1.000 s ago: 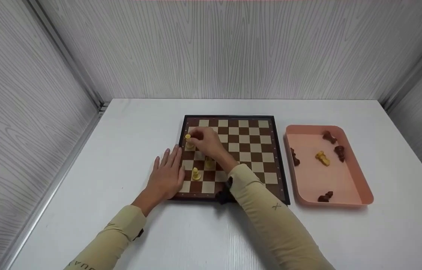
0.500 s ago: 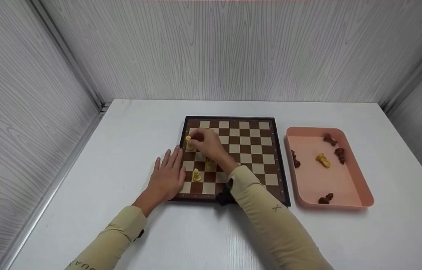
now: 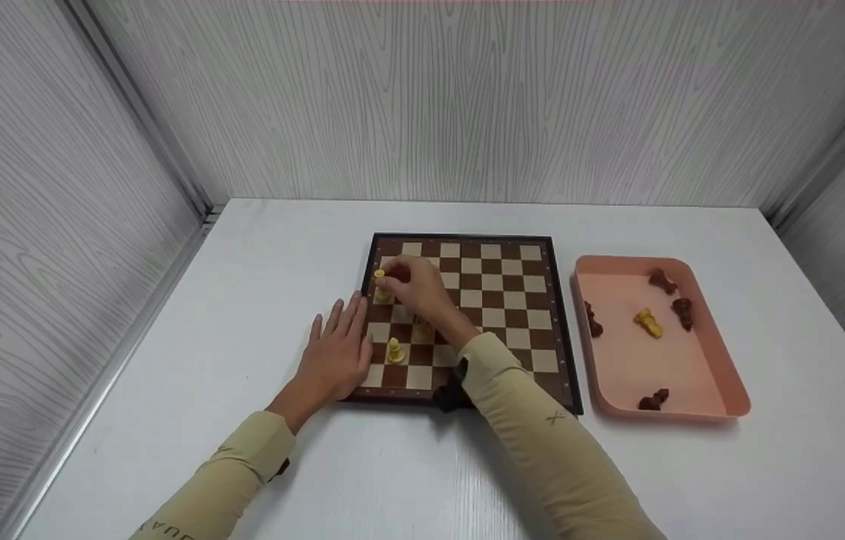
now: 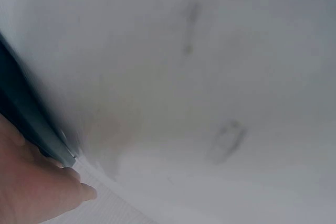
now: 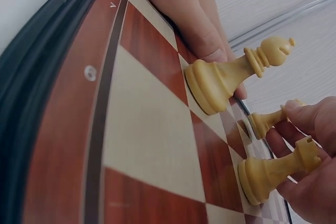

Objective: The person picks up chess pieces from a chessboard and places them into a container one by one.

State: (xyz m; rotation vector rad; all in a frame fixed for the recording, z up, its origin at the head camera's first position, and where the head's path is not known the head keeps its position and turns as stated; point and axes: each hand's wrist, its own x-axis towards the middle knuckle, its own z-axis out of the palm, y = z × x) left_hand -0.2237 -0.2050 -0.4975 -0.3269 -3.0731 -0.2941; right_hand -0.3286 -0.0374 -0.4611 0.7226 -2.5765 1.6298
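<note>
A cream chess piece [image 3: 382,295] stands on the left side of the chessboard [image 3: 513,300]. My right hand [image 3: 422,289] pinches its upper part between thumb and fingers; in the right wrist view the thumb covers much of the top of this chess piece [image 5: 262,124]. A cream rook [image 5: 278,171] stands under my right hand, partly hidden in the head view. Nearer the front is a cream bishop [image 5: 226,80], upright on its square. My left hand [image 3: 334,351] lies with fingers extended along the board's left edge, its thumb beside the bishop in the right wrist view.
To the right of the board sits a pink tray [image 3: 662,414]. Several dark brown chess pieces [image 3: 683,313] and one yellow piece [image 3: 648,322] lie on their sides in it. Grey wood-grain panels [image 3: 422,97] rise behind and beside the white table [image 3: 190,315].
The head view shifts very slightly. Both hands keep their places, the right still pinching the same cream chess piece.
</note>
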